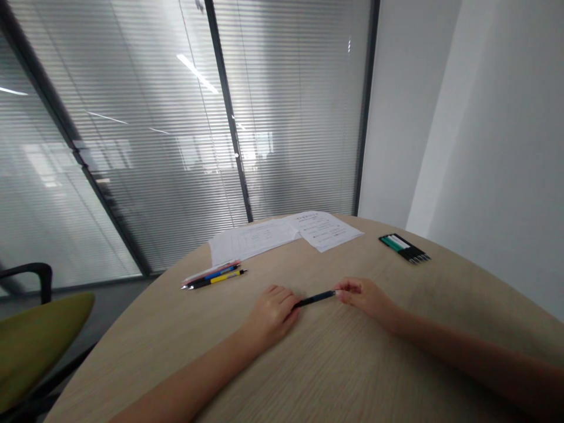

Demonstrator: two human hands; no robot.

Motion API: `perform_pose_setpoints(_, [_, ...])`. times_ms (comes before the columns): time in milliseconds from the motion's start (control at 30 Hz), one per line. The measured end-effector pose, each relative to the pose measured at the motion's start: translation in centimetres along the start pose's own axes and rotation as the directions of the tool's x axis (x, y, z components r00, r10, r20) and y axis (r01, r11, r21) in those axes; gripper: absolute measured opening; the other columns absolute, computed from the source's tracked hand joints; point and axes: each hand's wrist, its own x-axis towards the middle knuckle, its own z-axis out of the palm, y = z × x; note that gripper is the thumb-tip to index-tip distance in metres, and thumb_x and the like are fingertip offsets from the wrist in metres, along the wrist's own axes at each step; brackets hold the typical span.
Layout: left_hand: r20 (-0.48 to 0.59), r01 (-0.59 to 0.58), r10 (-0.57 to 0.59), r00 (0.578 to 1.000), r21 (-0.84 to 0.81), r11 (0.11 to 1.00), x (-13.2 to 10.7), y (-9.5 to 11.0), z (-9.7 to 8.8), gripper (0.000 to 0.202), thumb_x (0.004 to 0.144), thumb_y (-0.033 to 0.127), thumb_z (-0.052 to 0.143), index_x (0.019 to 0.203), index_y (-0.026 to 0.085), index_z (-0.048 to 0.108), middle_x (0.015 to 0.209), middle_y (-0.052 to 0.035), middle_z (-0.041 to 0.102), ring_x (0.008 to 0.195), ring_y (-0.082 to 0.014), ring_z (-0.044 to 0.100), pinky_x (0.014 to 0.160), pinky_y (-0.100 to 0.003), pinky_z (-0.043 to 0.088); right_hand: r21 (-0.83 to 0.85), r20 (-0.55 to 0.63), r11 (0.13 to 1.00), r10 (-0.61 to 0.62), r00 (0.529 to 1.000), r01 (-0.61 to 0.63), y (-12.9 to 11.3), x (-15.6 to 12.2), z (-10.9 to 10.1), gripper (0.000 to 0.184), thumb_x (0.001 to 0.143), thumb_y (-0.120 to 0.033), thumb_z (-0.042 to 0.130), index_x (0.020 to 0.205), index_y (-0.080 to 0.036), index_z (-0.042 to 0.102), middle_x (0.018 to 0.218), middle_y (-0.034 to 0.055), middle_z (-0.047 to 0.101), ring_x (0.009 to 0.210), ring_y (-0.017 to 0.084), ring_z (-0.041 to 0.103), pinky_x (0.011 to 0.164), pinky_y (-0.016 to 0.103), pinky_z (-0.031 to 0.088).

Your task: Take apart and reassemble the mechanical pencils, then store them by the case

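A slim black pen (315, 299) lies level between my hands, close above the wooden table (326, 376). My left hand (274, 312) is closed around its left end, hiding that part. At the other end, my right hand (359, 296) pinches the tip between thumb and fingers. Whether the pen touches the table I cannot tell. To the left of my hands several pens lie side by side, among them a yellow and black pen (219, 278), a blue pen (220, 272) and a pinkish pen (207, 271).
Printed paper sheets (259, 238) overlap at the table's far edge. A dark flat pack of pens (404, 248) with a green and white label lies at the right. A green chair (39, 341) stands left of the table. Behind are glass panels with blinds (299, 106) and a white wall (493, 164).
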Motion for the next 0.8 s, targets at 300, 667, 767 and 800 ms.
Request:
perform_pose_setpoints(300, [0.009, 0.026, -0.026, 1.000, -0.031, 0.999, -0.07, -0.19, 0.24, 0.022, 0.083, 0.024, 0.035, 0.086, 0.015, 0.055, 0.072, -0.0051, 0.059, 0.068, -0.0149, 0.052, 0.064, -0.029, 0.040, -0.035, -0.001, 0.998, -0.059, 0.998, 0.059, -0.29, -0.26, 0.13, 0.020, 0.072, -0.037, 0.048, 0.066, -0.018, 0.051, 0.057, -0.0016, 0.052, 0.055, 0.011, 0.049, 0.053, 0.023, 0.038])
perform_pose_setpoints(667, [0.014, 0.036, -0.035, 0.999, -0.093, 0.995, -0.13, -0.32, 0.12, 0.019, 0.082, 0.023, 0.037, 0.088, 0.016, 0.054, 0.074, -0.0050, 0.059, 0.071, -0.0152, 0.052, 0.066, -0.029, 0.039, -0.064, -0.014, 0.994, -0.089, 0.996, 0.088, -0.52, -0.28, 0.03, 0.012, 0.070, -0.031, 0.050, 0.071, -0.019, 0.054, 0.069, 0.0012, 0.059, 0.067, 0.015, 0.054, 0.063, 0.027, 0.041])
perform_pose_setpoints(767, [-0.006, 0.029, -0.030, 1.000, -0.098, 0.995, -0.18, -0.40, 0.22, 0.019, 0.082, 0.022, 0.037, 0.087, 0.016, 0.054, 0.073, -0.0051, 0.059, 0.071, -0.0151, 0.052, 0.066, -0.029, 0.039, -0.086, -0.018, 0.992, -0.096, 0.995, 0.094, -0.71, -0.36, -0.10, 0.013, 0.070, -0.032, 0.050, 0.068, -0.019, 0.055, 0.068, 0.0010, 0.060, 0.066, 0.015, 0.054, 0.063, 0.027, 0.041])
perform_pose_setpoints(800, [-0.010, 0.029, -0.030, 1.000, -0.096, 0.995, -0.17, -0.40, 0.24, 0.018, 0.082, 0.023, 0.038, 0.085, 0.016, 0.054, 0.072, -0.0051, 0.059, 0.070, -0.0151, 0.052, 0.066, -0.029, 0.039, -0.086, -0.015, 0.992, -0.098, 0.995, 0.096, -0.80, -0.40, -0.14, 0.014, 0.070, -0.032, 0.050, 0.068, -0.019, 0.056, 0.068, 0.0009, 0.060, 0.066, 0.015, 0.054, 0.062, 0.027, 0.041])
